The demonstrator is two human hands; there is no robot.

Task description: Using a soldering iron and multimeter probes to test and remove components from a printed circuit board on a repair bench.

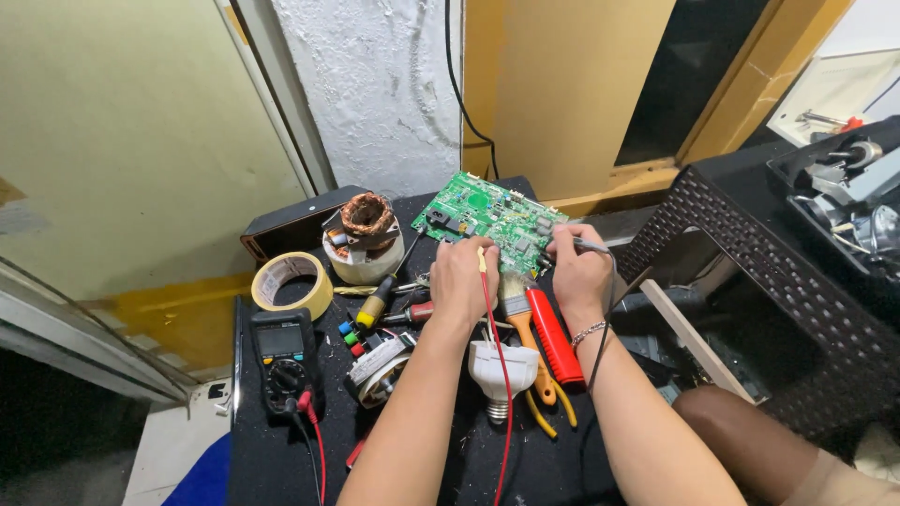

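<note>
Forearms come up from bottom edge; left hand [462, 279] curled narrow round a red-wired probe [482, 260], tip down at near edge of green circuit board [490, 217]. Right hand [578, 272] pinches a black-wired probe [590, 245], w/ tip on board's right side. Board lies flat at back of black table [272, 459], just ahead of both hands. Btwn wrists: white bulb base [496, 370], paintbrush [518, 309], red-handled tool [553, 335]. Left of left hand: screwdrivers [380, 302], small motor [380, 368], then multimeter [284, 361], tape roll [292, 284], copper-wound coil [366, 234]. Far right: black woven basket [778, 281].
</note>
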